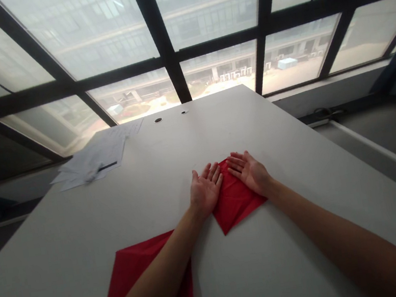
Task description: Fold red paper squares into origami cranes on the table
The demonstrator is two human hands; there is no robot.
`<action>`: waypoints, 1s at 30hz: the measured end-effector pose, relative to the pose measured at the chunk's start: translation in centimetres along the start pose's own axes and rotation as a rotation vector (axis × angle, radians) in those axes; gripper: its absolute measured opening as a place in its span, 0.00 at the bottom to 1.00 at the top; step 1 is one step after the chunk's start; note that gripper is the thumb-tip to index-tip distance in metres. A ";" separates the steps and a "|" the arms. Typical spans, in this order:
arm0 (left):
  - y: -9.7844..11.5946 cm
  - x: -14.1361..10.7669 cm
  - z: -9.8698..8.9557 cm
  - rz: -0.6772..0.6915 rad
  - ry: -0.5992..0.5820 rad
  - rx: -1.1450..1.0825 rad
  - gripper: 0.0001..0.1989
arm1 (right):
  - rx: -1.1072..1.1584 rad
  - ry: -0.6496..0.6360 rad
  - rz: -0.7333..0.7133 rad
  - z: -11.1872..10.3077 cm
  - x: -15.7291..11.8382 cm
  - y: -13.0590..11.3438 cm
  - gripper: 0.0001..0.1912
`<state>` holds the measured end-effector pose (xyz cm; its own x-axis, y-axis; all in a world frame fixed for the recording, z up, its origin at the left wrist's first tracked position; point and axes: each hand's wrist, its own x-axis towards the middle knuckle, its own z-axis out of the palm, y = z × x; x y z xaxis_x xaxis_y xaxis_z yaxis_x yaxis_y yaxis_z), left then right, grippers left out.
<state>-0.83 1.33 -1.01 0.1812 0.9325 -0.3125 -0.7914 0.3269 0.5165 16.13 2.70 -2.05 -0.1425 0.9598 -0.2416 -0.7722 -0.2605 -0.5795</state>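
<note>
A small piece of folded red cloth or paper (235, 197) lies on the white table, creased, with one corner pointing toward me. My left hand (206, 189) rests along its left edge, palm up, fingers stretched out. On the opposite side my right hand (248, 171) lies at its upper right edge, also palm turned up and fingers extended. Neither hand grips anything. Under my left forearm is a larger red sheet (137, 266), partly hidden by the arm; I cannot tell whether it is cloth or paper.
White table (308, 236) spreads around both hands. Loose papers (97, 151) with a dark pen (108, 166) lie at the far left. Two round holes sit near the far edge, below a dark-framed window (169, 58). A pale rail (380, 146) runs beyond the right edge.
</note>
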 end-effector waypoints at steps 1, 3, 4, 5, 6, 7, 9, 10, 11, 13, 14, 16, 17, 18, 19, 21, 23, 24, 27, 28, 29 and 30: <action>0.0 0.0 0.0 0.006 0.002 0.004 0.27 | 0.007 0.025 -0.038 -0.1 0.2 -0.2 0.19; 0.0 0.0 0.0 0.014 0.001 0.012 0.27 | 0.017 0.052 -0.088 -0.3 0.5 -0.5 0.20; 0.0 0.0 0.0 0.017 0.001 0.017 0.27 | 0.020 0.055 -0.110 -0.3 0.6 -0.6 0.20; 0.0 0.0 0.0 0.018 0.002 0.022 0.27 | 0.025 0.056 -0.132 -0.3 0.6 -0.6 0.20; 0.0 0.0 0.0 0.018 0.004 0.027 0.28 | 0.030 0.055 -0.152 -0.4 0.6 -0.6 0.20; 0.0 -0.1 0.1 0.017 0.008 0.031 0.28 | 0.035 0.053 -0.173 -0.4 0.6 -0.7 0.21; 0.0 -0.1 0.1 0.015 0.020 0.034 0.27 | 0.032 0.062 -0.224 -0.6 0.6 -0.8 0.21; 0.0 -0.1 0.1 0.014 0.024 0.034 0.27 | 0.022 0.079 -0.259 -0.7 0.5 -1.0 0.22; 0.0 -0.2 0.2 0.013 0.026 0.032 0.27 | 0.012 0.106 -0.303 -0.7 0.4 -1.2 0.22; -0.1 -0.2 0.2 0.014 0.026 0.025 0.27 | -0.003 0.157 -0.402 -0.6 0.0 -1.6 0.21; -0.1 -0.2 0.2 0.014 0.025 0.022 0.27 | -0.002 0.155 -0.433 -0.5 -0.4 -1.8 0.21; -0.2 -0.2 0.2 0.017 0.021 0.016 0.27 | 0.021 0.057 -0.401 0.0 -1.3 -1.9 0.22; -0.2 -0.2 0.2 0.019 0.015 0.012 0.27 | 0.042 -0.032 -0.317 0.2 -1.8 -1.7 0.24; -0.2 -0.1 0.2 0.019 0.008 0.009 0.27 | 0.060 -0.128 -0.197 0.6 -2.3 -1.3 0.28; -0.2 -0.1 0.2 0.018 0.000 0.006 0.27 | 0.070 -0.194 -0.085 0.8 -2.7 -0.8 0.30; -0.2 -0.1 0.1 0.016 -0.009 0.004 0.27 | 0.064 -0.210 0.101 1.3 -3.4 0.3 0.30; -0.2 0.0 0.1 0.022 -0.007 0.004 0.27 | 0.061 -0.150 0.165 1.3 -3.7 1.2 0.30; -0.2 0.0 0.0 0.028 -0.002 0.005 0.28 | 0.060 -0.123 0.171 1.1 -3.7 1.3 0.30; -0.2 0.0 0.1 0.043 0.015 0.015 0.29 | 0.041 -0.033 0.089 -0.6 -3.6 -0.2 0.32; -0.2 0.0 0.1 0.043 0.020 0.020 0.29 | 0.027 0.014 0.027 -1.4 -3.6 -1.1 0.32; -0.2 0.1 0.1 0.042 0.022 0.024 0.29 | 0.010 0.066 -0.048 -2.3 -3.6 -2.2 0.31; -0.2 0.1 0.1 0.042 0.022 0.028 0.29 | -0.006 0.110 -0.134 -3.2 -3.7 -3.4 0.29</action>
<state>-0.58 1.34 -1.10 0.1348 0.9420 -0.3073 -0.7815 0.2917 0.5515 21.22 -0.29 -1.68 0.0307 0.9690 -0.2453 -0.7761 -0.1316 -0.6167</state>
